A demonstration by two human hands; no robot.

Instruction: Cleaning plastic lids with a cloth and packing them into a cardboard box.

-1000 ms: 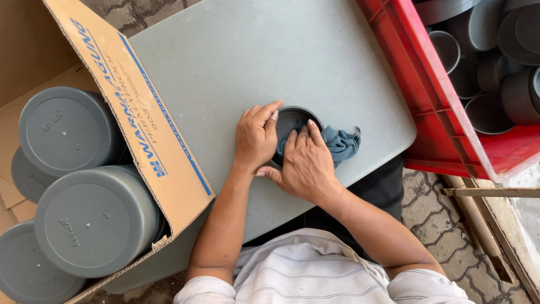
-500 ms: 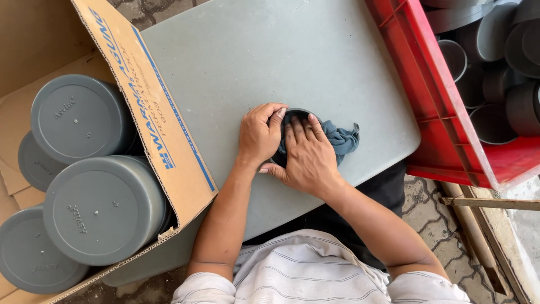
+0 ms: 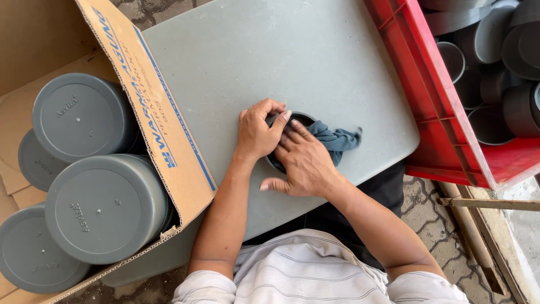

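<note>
Grey table point(image 3: 270, 62) with cap point(image 3: 292, 121), cloth point(image 3: 337, 139).

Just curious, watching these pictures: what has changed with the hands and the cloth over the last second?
Little changed. The right hand slid further over the small dark round plastic cap, pressing the blue-grey cloth into it. The left hand kept its grip on the cap's rim. The cap stayed put on the grey table.

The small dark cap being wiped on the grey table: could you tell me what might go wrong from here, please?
The left hand grips only the rim of the dark cap, so it might slip while the right hand rubs the blue cloth inside. The cloth's loose end trails on the table and could snag. The work sits near the table's front edge, so a slipped cap might drop off.
</note>
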